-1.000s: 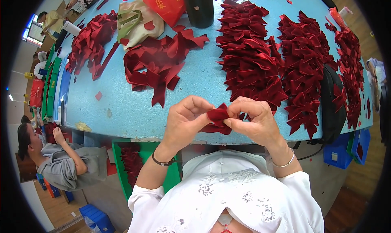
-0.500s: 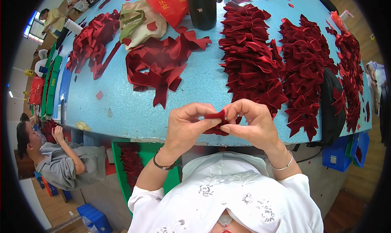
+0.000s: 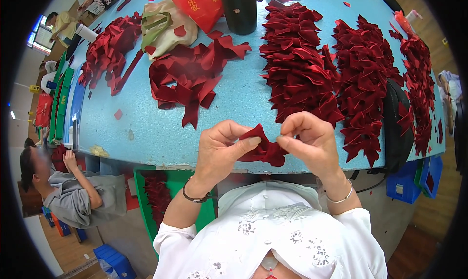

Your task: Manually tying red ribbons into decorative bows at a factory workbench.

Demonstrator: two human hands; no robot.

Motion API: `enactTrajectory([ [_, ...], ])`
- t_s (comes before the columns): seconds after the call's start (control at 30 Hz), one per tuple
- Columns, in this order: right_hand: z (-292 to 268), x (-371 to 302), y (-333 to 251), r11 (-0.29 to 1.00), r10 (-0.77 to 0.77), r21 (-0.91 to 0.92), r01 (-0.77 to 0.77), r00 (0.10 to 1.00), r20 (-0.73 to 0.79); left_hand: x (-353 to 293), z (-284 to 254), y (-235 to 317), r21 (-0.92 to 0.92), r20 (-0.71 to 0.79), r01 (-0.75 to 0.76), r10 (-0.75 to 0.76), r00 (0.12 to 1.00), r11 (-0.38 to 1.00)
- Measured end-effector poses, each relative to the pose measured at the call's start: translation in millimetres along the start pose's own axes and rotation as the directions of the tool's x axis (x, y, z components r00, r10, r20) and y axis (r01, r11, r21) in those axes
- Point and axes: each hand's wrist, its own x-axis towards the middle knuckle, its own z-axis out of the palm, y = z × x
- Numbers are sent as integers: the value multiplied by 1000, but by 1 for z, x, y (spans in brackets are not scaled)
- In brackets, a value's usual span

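Observation:
A dark red velvet ribbon bow [image 3: 265, 150] is pinched between the thumb and fingers of my left hand [image 3: 223, 146], just above the table's near edge. Its loops stand up and spread out to the right. My right hand [image 3: 310, 141] is beside the bow's right end, thumb and forefinger pressed together. Whether something thin sits in that pinch is too small to tell. Beyond my hands lies a loose pile of red ribbon pieces [image 3: 187, 79]. A long stacked row of finished-looking red bows [image 3: 300, 69] stretches away behind my right hand.
More bow rows [image 3: 363, 79] lie to the right, beside a black bag [image 3: 396, 125]. At the back stand a dark bottle [image 3: 240, 10], a red bag [image 3: 197, 3] and a cream cloth bag [image 3: 168, 28]. Below the edge sits a green crate [image 3: 204, 213]. A person in grey [image 3: 80, 193] sits left.
My right hand has drawn away from the bow, up and to the right. The bow has opened out in my left hand, showing more of its loops.

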Motion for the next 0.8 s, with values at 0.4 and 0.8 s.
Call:
enactTrajectory([
  [0.4,7,5,-9,933,-104,-327,149,983,151,2,2,-6,122,65,-110,103,993,986],
  [0.8,14,1,-5,979,-2,-204,9,999,36,4,4,-2,246,43,-116,109,993,962],
])
